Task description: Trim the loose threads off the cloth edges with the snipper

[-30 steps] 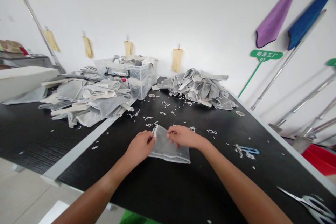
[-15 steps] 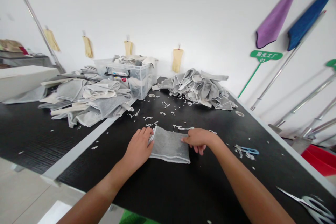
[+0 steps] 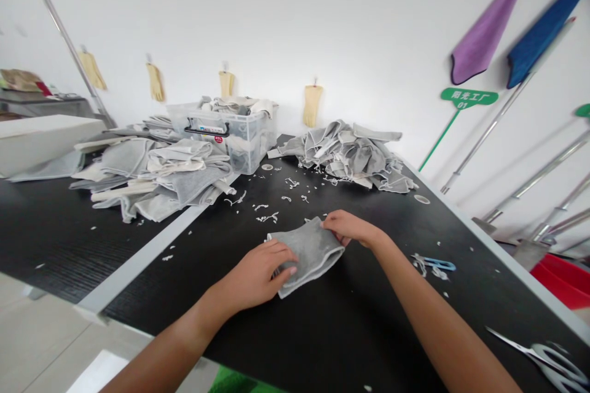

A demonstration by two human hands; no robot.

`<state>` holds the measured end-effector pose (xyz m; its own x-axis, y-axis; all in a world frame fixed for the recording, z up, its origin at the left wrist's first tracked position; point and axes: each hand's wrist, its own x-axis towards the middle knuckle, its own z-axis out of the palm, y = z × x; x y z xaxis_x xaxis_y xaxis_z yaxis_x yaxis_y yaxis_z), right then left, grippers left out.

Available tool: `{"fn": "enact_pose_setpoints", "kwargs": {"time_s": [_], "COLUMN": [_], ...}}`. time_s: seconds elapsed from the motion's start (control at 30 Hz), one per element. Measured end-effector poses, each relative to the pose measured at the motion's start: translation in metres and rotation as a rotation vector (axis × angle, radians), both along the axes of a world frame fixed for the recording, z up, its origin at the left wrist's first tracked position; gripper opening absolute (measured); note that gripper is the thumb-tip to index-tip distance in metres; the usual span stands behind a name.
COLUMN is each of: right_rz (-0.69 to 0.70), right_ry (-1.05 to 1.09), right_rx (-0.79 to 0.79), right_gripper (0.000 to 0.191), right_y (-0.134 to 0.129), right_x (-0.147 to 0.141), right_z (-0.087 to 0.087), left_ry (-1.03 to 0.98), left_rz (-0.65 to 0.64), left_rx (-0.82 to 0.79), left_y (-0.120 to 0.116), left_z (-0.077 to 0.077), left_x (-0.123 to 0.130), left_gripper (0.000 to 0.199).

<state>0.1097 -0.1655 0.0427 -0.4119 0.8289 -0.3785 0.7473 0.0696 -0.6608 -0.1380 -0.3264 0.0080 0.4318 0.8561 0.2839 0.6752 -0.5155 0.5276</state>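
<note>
Toward the front edge of the table (image 3: 295,334), a gray cloth (image 3: 311,250) lies under the left hand (image 3: 259,273), thumb and fingers apart, its far corner pinched by the right hand (image 3: 351,229), fingertips partly hidden

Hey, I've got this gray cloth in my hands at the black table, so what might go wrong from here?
Loose thread scraps lie just beyond the gray cloth, so some might cling to it. The scissors lie with a bare blade pointing toward your right forearm, so a careless sideways sweep might catch it.
</note>
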Motion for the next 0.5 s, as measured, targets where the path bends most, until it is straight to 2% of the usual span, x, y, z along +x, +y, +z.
{"fn": "enact_pose_setpoints", "kwargs": {"time_s": [0.13, 0.2, 0.33, 0.43, 0.5], "right_rz": [0.142, 0.18, 0.122, 0.171, 0.209], "right_ry": [0.055, 0.039, -0.026, -0.09, -0.112], "right_rx": [-0.215, -0.207, 0.056, 0.361, 0.513], "right_gripper": [0.025, 0.021, 0.015, 0.018, 0.02], "right_y": [-0.003, -0.005, -0.014, -0.029, -0.043], "right_x": [0.002, -0.002, -0.016, -0.029, -0.039], "right_z": [-0.001, -0.001, 0.007, 0.018, 0.024], "left_ry": [-0.063, -0.082, -0.099, -0.102, -0.08], "left_rz": [0.004, 0.007, 0.009, 0.054, 0.129], "left_rx": [-0.033, -0.035, -0.03, -0.015, 0.008], "left_y": [0.001, 0.002, 0.005, 0.007, 0.009], "left_z": [0.002, 0.001, -0.002, -0.003, -0.004], "left_x": [0.001, 0.001, 0.0, 0.0, -0.002], "left_gripper": [0.031, 0.031, 0.031, 0.032, 0.033]}}
